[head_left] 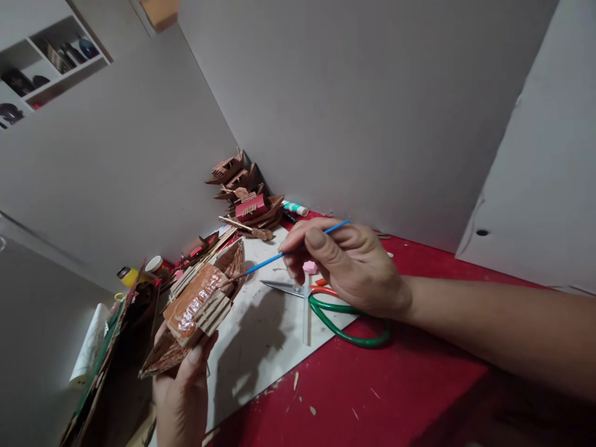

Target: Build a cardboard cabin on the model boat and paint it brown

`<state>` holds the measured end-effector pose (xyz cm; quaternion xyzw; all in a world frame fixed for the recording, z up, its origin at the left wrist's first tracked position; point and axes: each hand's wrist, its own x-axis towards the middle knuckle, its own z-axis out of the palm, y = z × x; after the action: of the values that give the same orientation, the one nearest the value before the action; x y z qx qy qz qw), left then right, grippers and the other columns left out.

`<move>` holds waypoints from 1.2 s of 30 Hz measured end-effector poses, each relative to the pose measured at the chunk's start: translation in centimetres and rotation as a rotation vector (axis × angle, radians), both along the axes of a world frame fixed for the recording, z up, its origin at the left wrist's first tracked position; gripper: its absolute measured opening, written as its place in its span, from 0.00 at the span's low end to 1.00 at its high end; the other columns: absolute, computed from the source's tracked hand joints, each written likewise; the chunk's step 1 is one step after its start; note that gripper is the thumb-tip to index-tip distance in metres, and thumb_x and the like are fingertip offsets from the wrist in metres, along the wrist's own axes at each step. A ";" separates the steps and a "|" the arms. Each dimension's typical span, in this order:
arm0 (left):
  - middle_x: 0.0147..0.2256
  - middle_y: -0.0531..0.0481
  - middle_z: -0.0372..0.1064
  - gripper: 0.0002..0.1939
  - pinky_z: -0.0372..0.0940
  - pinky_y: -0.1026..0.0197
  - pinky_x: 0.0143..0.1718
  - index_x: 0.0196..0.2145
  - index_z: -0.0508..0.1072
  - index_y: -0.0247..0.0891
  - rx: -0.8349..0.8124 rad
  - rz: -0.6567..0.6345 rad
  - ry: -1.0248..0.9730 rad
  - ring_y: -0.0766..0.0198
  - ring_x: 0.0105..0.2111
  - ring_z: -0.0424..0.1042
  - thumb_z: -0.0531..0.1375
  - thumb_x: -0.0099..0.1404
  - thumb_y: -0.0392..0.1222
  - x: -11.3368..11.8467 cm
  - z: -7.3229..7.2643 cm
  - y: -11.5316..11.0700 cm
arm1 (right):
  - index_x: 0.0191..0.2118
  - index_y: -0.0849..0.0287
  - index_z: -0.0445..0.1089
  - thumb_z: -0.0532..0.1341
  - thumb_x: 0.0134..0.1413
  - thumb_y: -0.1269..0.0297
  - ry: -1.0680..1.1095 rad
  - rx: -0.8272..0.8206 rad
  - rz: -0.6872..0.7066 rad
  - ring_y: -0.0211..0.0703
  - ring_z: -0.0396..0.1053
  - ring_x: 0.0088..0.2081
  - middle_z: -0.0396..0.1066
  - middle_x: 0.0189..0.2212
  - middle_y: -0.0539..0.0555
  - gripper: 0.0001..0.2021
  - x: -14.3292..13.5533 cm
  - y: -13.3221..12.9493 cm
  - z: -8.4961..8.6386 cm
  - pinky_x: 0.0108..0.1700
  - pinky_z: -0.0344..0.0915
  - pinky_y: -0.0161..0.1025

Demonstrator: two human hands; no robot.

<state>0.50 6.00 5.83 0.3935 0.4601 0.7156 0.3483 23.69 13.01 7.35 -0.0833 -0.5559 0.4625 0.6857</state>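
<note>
My left hand [186, 379] grips a small brown model boat [198, 301] from below, its thumb against the near side. The boat is tilted, with a glossy wet-looking brown roof and pale slatted strips along both sides. In my right hand [349, 264] a thin blue brush [265, 264] is pinched between thumb and fingers. The brush tip touches the boat near the far end of the roof. Below my right hand lie scissors with green handles [349, 335], partly hidden by the hand, and a translucent glue stick [306, 313] crosses them.
Several finished-looking model boats [251, 208] stand in the back corner. A white sheet [261, 366] lies on the red tabletop [335, 397], with small scraps around. At the left are a paper cup [156, 265], a yellow bottle [128, 275] and leaning boards [100, 366].
</note>
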 end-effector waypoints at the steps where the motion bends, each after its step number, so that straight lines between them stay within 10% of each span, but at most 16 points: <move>1: 0.50 0.51 0.71 0.31 0.71 0.58 0.45 0.51 0.71 0.48 -0.002 0.001 0.008 0.58 0.45 0.72 0.70 0.48 0.37 0.0 0.0 0.0 | 0.34 0.57 0.75 0.58 0.62 0.56 -0.014 0.004 -0.003 0.34 0.69 0.26 0.69 0.26 0.50 0.12 -0.1 0.0 0.0 0.25 0.67 0.32; 15: 0.51 0.50 0.70 0.32 0.70 0.56 0.47 0.51 0.71 0.48 -0.011 0.034 0.062 0.56 0.47 0.71 0.71 0.47 0.38 -0.1 -0.1 0.2 | 0.31 0.58 0.75 0.58 0.62 0.57 -0.031 -0.025 -0.144 0.33 0.71 0.25 0.70 0.25 0.50 0.13 -0.1 0.6 0.1 0.25 0.69 0.32; 23: 0.50 0.49 0.71 0.32 0.69 0.55 0.47 0.52 0.70 0.47 -0.016 0.031 0.090 0.53 0.50 0.70 0.70 0.48 0.39 0.2 -0.4 0.2 | 0.36 0.59 0.74 0.58 0.62 0.57 -0.125 0.043 0.110 0.36 0.73 0.29 0.72 0.28 0.52 0.12 -0.7 -0.4 -0.6 0.27 0.70 0.33; 36: 0.52 0.50 0.69 0.32 0.68 0.55 0.49 0.51 0.70 0.47 -0.032 0.051 0.096 0.56 0.49 0.70 0.71 0.47 0.39 0.1 -0.6 0.3 | 0.34 0.59 0.74 0.58 0.62 0.58 -0.104 0.005 0.024 0.35 0.72 0.27 0.73 0.26 0.50 0.12 -0.2 0.3 -0.1 0.25 0.68 0.32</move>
<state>0.60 6.26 5.27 0.4101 0.4976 0.6969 0.3138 23.47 13.35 7.28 -0.0988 -0.5927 0.4646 0.6505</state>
